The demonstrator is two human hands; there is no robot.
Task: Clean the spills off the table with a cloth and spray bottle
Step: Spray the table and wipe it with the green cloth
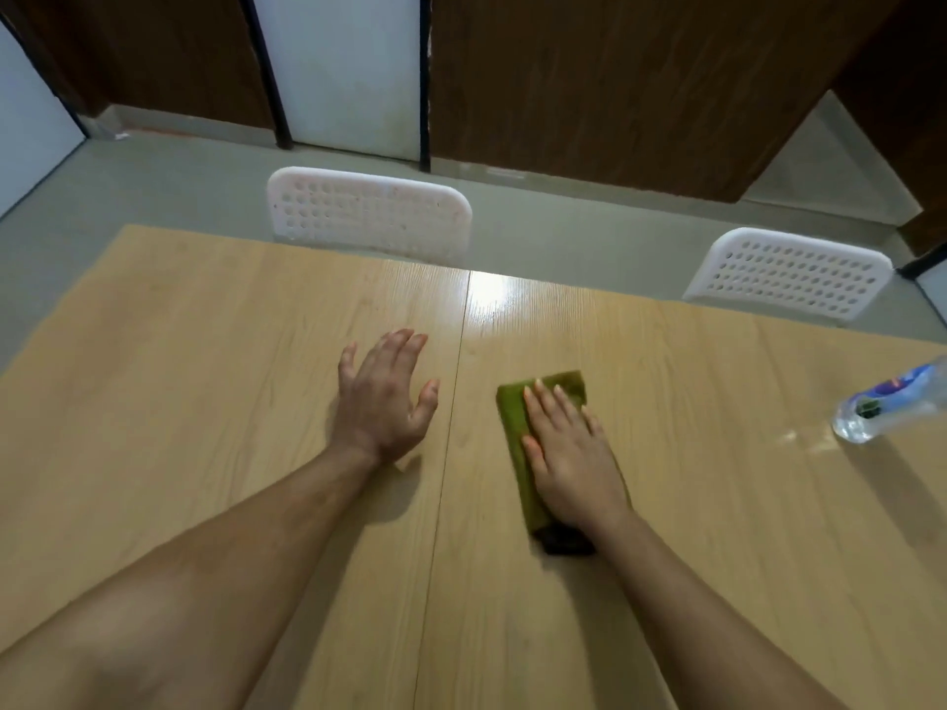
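The green cloth (517, 433) lies folded flat on the wooden table (205, 402), a little to the right of the middle. The right hand (569, 453) lies flat on top of it with straight fingers, pressing it down. The fingers do not curl round the cloth. The cloth sticks out from under the hand at 12 o'clock and along the 9 o'clock side, and a dark end shows by the wrist at 6 o'clock.

At 9 o'clock from the cloth is the left hand (384, 397). It is open with fingers spread, and it holds nothing. A thin seam in the table runs between the two hands.

Far off at 3 o'clock from the cloth stands a clear bottle (891, 402) with a blue label, at the table's right edge.

Behind the table, at 12 o'clock, are two white chairs (369, 212) with holes in their backs.
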